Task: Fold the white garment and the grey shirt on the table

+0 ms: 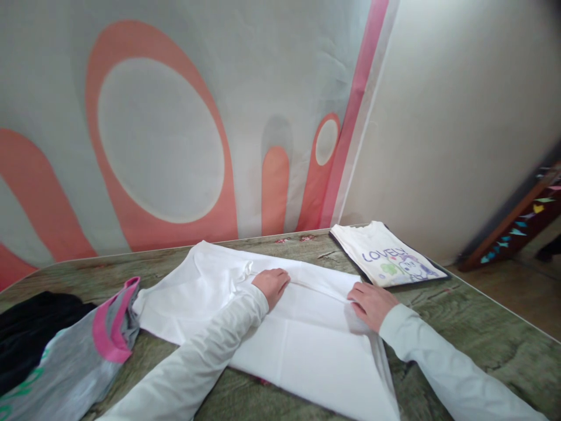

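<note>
A white shirt (307, 351) lies spread and partly folded across the middle of the table, with a crease running between my hands. My left hand (272, 285) rests at the shirt's middle, its fingers closed together on the cloth by a gathered ridge. On the right, my right hand (373, 304) grips the shirt's edge between thumb and curled fingers. The cloth's near corner hangs toward the bottom of the view. Part of the shirt is hidden under my left forearm.
A folded white shirt with "LOVELY" lettering (385, 257) lies on something dark at the back right. To the left are a grey shirt with pink trim (83, 356) and a black garment (35, 327). The wood-patterned table (482, 345) meets a printed wall panel behind.
</note>
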A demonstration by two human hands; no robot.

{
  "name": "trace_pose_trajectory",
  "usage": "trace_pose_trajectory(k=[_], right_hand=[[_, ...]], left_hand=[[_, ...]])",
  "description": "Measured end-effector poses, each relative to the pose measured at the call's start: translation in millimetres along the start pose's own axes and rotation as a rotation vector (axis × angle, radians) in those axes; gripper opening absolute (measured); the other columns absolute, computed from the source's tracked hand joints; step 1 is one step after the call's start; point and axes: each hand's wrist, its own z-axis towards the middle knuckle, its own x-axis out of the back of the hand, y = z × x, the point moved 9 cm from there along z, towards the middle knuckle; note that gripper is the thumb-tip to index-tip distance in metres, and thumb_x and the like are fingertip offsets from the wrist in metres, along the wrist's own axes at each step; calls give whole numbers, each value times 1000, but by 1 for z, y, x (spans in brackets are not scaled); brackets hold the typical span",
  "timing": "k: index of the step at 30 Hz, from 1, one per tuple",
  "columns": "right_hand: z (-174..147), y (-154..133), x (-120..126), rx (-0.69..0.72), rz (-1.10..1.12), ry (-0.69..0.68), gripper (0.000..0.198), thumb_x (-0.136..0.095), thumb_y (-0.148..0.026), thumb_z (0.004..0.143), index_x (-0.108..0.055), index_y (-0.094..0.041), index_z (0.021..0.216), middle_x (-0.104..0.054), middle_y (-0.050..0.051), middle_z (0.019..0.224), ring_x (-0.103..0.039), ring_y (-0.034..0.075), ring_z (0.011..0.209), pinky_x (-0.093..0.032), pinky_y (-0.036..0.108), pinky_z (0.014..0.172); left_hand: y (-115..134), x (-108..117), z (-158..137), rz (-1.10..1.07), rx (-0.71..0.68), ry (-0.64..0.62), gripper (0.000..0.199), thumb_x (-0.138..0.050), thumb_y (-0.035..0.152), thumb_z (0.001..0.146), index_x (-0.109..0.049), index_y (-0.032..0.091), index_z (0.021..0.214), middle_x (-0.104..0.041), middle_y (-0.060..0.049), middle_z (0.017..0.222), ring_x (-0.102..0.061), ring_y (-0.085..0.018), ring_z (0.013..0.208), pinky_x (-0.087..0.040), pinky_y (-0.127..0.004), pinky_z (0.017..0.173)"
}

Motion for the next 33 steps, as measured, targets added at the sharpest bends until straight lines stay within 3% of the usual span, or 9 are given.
trace_pose_trajectory(k=[8,12,17,21,24,28,33], right_hand=[[2,6,2,-48,-105,-55,27,-42,-4,73,-64,-15,84,-58,9,85,-53,21,85,-36,32,74],[-4,-4,11,-44,-86,-66,20,-46,-11,75,-64,-15,84,-58,10,87,-53,22,84,-38,34,75],[-6,-55,27,123,186,1,35,-40,-26,84,-53,-13,113,-55,12,110,-49,22,101,-37,34,88],[10,-113,19,283,383,-81,60,-38,-42,83,-34,-5,130,-35,16,135,-30,24,123,-26,35,101],[31,-143,8,259,441,-128,71,-35,-50,82,-27,-1,132,-24,19,139,-19,28,128,-17,41,104],[54,-162,-1,187,467,-146,77,-28,-56,82,-23,1,133,-18,21,140,-13,30,129,-13,44,104],[57,-149,-10,62,431,-168,79,-27,-57,81,-23,2,133,-17,21,141,-11,33,129,-12,48,102]], left_hand=[[3,1,-1,21,-6,-4,22,-40,24,85,-56,19,99,-57,-7,99,-54,-19,90,-43,-31,78],[10,2,-3,5,-44,13,25,-40,26,85,-57,19,102,-57,-7,104,-53,-20,95,-43,-33,81],[3,7,2,-109,-32,21,30,-37,23,86,-55,20,108,-56,-4,112,-53,-16,99,-40,-28,88],[-40,10,-2,41,211,9,35,-33,22,86,-47,20,119,-49,-6,124,-41,-18,116,-28,-38,99],[-65,9,-11,137,314,-8,37,-30,27,88,-43,21,122,-43,-6,130,-34,-20,121,-22,-46,100],[-64,0,-13,123,230,-40,39,-38,32,85,-46,19,120,-41,-7,131,-31,-24,123,-25,-46,99],[-40,0,-9,-17,32,-15,33,-43,25,81,-54,18,111,-50,-7,123,-44,-20,114,-34,-34,96]])
